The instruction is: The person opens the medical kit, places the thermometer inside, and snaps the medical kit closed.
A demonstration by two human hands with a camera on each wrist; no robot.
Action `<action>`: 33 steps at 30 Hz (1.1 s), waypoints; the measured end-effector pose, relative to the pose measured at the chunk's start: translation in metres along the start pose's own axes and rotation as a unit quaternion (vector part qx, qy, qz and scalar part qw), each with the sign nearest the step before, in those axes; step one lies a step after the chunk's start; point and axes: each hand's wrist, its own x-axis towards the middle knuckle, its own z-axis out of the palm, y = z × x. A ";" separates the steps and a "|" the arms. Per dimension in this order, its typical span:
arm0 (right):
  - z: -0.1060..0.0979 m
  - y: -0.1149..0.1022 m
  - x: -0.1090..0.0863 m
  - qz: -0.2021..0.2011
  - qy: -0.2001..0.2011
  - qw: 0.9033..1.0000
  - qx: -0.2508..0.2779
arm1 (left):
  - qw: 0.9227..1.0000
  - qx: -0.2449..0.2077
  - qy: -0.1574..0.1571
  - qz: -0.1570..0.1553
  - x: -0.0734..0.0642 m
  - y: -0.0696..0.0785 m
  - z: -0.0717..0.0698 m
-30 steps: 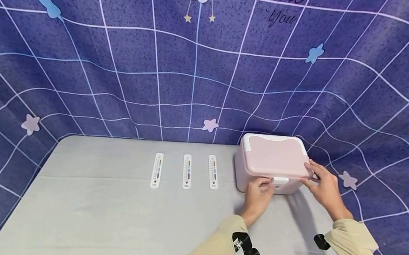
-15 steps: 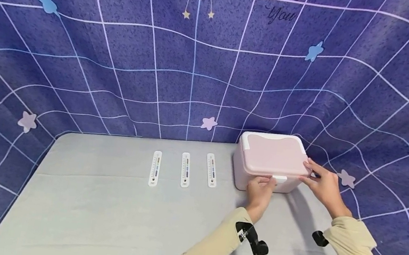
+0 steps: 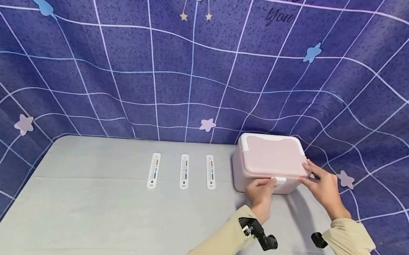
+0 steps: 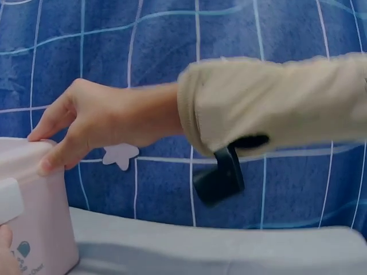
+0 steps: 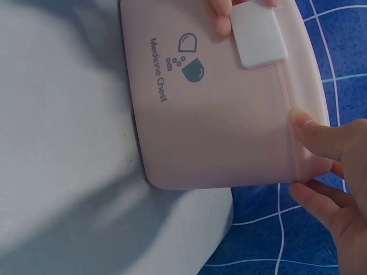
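A pink medicine chest [image 3: 272, 156] with a white-trimmed lid stands at the table's back right. Its lid is down. My left hand [image 3: 261, 193] is at the white front latch [image 5: 261, 34], its fingers curled at the latch's edge; part of that hand is cut off in both wrist views. At the chest's right front corner, my right hand [image 3: 323, 188] grips the lid's edge, with the thumb [image 5: 307, 129] on the front and fingers on the side and top. Left of the chest, three white thermometer strips, a near one [image 3: 211, 172], a middle one [image 3: 184, 171] and a far one [image 3: 153, 170], lie in a row.
A grey cloth covers the table [image 3: 98, 213]. A blue patterned curtain [image 3: 128, 56] hangs close behind the chest and along both sides. Black camera mounts [image 3: 260, 234] sit on the wrists.
My left wrist and forearm have swung a little to the right and upward while the fingers stay at the latch. The right hand keeps its hold on the lid corner.
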 end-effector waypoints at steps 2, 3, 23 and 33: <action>-0.001 0.001 0.000 0.000 -0.002 1.000 0.005 | 1.000 -0.009 0.007 -0.017 0.000 0.000 0.003; -0.001 0.001 0.000 0.000 -0.003 1.000 0.006 | 1.000 -0.015 0.009 -0.026 0.000 0.000 0.004; 0.001 0.000 0.001 -0.002 0.001 1.000 -0.004 | 0.997 -0.050 0.016 -0.064 -0.002 0.006 0.004; 0.000 -0.001 -0.002 0.006 0.000 1.000 -0.019 | 0.993 -0.024 0.024 -0.114 -0.003 0.011 0.007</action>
